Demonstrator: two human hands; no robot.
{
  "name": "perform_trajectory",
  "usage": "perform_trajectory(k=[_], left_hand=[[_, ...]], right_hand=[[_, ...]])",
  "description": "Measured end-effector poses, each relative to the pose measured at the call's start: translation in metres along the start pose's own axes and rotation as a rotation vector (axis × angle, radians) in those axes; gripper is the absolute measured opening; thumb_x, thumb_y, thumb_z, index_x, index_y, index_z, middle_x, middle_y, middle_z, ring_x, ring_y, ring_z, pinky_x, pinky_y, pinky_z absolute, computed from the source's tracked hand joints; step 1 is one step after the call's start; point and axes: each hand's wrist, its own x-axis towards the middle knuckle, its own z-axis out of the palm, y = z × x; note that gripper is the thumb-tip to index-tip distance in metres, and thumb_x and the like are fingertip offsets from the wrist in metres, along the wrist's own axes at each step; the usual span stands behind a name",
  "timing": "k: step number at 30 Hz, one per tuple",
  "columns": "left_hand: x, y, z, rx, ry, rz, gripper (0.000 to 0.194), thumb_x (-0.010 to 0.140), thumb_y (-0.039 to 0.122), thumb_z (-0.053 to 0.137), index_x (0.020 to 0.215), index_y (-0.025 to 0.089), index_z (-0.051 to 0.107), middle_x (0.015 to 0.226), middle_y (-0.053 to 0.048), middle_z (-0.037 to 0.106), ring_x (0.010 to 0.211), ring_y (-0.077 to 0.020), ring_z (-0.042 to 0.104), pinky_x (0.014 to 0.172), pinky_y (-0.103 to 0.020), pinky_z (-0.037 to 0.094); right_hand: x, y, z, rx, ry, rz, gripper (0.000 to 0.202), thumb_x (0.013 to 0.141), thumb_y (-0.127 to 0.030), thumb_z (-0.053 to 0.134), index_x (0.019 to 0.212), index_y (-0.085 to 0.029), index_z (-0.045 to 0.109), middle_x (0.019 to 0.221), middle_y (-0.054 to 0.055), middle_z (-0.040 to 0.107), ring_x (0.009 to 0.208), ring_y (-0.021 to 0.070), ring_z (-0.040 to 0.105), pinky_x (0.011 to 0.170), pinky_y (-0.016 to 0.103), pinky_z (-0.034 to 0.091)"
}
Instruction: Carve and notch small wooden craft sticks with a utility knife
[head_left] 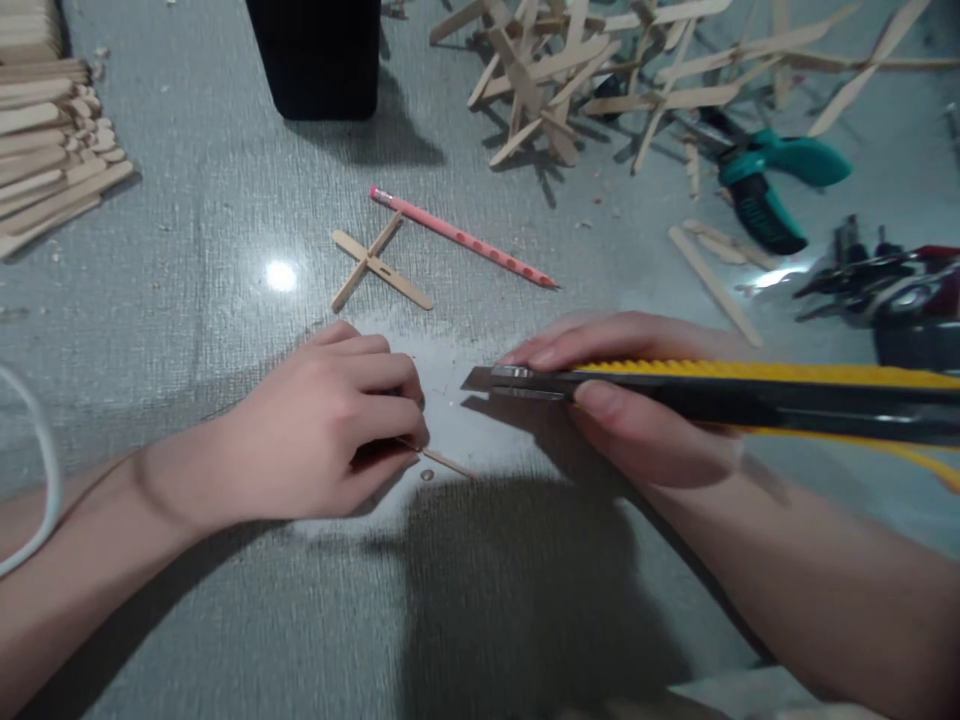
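Note:
My left hand (345, 420) is closed with its knuckles up. Between its thumb and fingers it pinches a thin wooden craft stick (450, 464), seen edge-on, whose free end points right over the table. In my right hand (637, 420) lies a yellow and black utility knife (750, 395), held between thumb and fingers. Its blade tip points left toward my left hand, apart from the stick. Beyond my left hand, two crossed craft sticks (397, 282) rest on the table, one with a small slot. A pink pencil (472, 240) lies slantwise beside them.
A pile of craft sticks (52, 150) sits at the far left. Behind stands a black container (319, 60). Joined sticks (547, 80) spread across the back right, near teal-handled pliers (769, 185). Loose sticks (716, 285) and metal tools (877, 275) lie at right. A white cable (45, 470) curves at left.

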Motion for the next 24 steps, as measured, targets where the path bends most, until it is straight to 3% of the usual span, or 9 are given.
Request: perform_trajectory(k=[4, 8, 11, 14, 24], left_hand=[[0.000, 0.001, -0.002, -0.021, -0.013, -0.001, 0.020, 0.098, 0.028, 0.063, 0.085, 0.020, 0.075, 0.079, -0.001, 0.066, 0.073, -0.0174, 0.057, 0.077, -0.038, 0.039], [0.000, 0.002, -0.005, -0.065, -0.023, -0.012, 0.016, 0.091, 0.020, 0.060, 0.084, 0.020, 0.074, 0.076, -0.001, 0.065, 0.073, -0.0178, 0.057, 0.077, -0.039, 0.040], [0.000, 0.002, -0.005, -0.074, 0.044, -0.051, 0.020, 0.085, 0.012, 0.056, 0.090, 0.016, 0.075, 0.080, -0.003, 0.066, 0.075, -0.0181, 0.060, 0.076, -0.037, 0.044], [0.000, 0.000, -0.004, -0.061, 0.098, -0.093, 0.023, 0.089, 0.010, 0.053, 0.094, 0.014, 0.075, 0.085, -0.006, 0.068, 0.078, -0.0187, 0.062, 0.072, -0.034, 0.047], [0.000, -0.003, 0.004, 0.051, 0.105, -0.081, 0.025, 0.102, 0.025, 0.059, 0.116, 0.017, 0.078, 0.111, -0.012, 0.068, 0.097, -0.0241, 0.064, 0.086, -0.041, 0.052]], right_hand=[[0.004, -0.011, 0.005, -0.039, -0.012, -0.059, 0.013, 0.096, -0.036, 0.070, 0.102, -0.033, 0.081, 0.096, 0.001, 0.082, 0.090, 0.0229, 0.078, 0.080, 0.036, 0.062], [0.006, -0.015, 0.005, -0.080, -0.029, -0.075, 0.014, 0.094, -0.027, 0.069, 0.101, -0.032, 0.080, 0.094, 0.000, 0.082, 0.087, 0.0216, 0.078, 0.077, 0.035, 0.062], [0.006, -0.016, 0.005, -0.091, -0.037, -0.078, 0.016, 0.092, -0.024, 0.069, 0.100, -0.031, 0.080, 0.094, 0.000, 0.082, 0.087, 0.0213, 0.078, 0.077, 0.034, 0.061], [0.007, -0.016, 0.004, -0.098, -0.046, -0.070, 0.017, 0.092, -0.022, 0.068, 0.099, -0.031, 0.080, 0.093, 0.000, 0.082, 0.087, 0.0214, 0.078, 0.076, 0.034, 0.061], [0.006, -0.012, 0.005, -0.105, -0.005, -0.073, 0.014, 0.093, -0.027, 0.071, 0.102, -0.032, 0.080, 0.094, -0.001, 0.082, 0.087, 0.0206, 0.078, 0.075, 0.033, 0.061]])
